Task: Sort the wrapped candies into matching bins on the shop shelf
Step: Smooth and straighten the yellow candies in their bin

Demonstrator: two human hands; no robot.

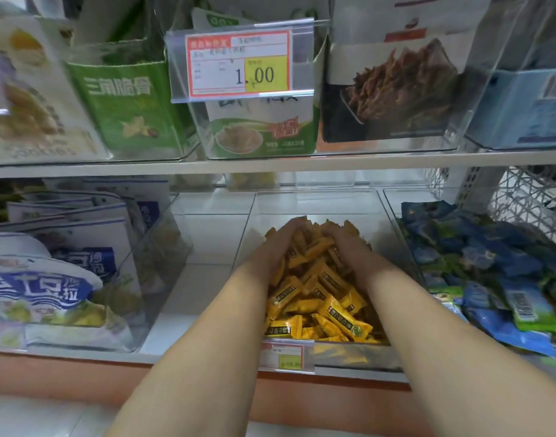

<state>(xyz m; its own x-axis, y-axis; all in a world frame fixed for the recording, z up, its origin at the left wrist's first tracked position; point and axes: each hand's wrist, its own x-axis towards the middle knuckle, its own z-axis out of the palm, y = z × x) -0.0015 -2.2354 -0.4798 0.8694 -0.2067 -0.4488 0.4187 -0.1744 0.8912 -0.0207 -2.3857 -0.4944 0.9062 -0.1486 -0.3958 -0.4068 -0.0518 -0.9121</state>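
Note:
A clear plastic bin (pixel 314 201) in the middle of the lower shelf holds a heap of yellow wrapped candies (pixel 320 298). Both my hands are inside it. My left hand (pixel 278 247) cups the left side of the heap, fingers curled round the candies. My right hand (pixel 349 244) cups the right side the same way. The two hands press a mound of yellow candies between them; the fingertips are buried in the pile. To the right, another clear bin (pixel 393 200) is full of blue and green wrapped candies (pixel 478 263).
A bare gap of white shelf (pixel 188 298) lies left of the yellow bin. Further left a clear bin holds blue-and-white snack bags (pixel 56 279). The upper shelf carries boxed snacks and a price tag (pixel 238 63). A white wire basket (pixel 528 197) stands at far right.

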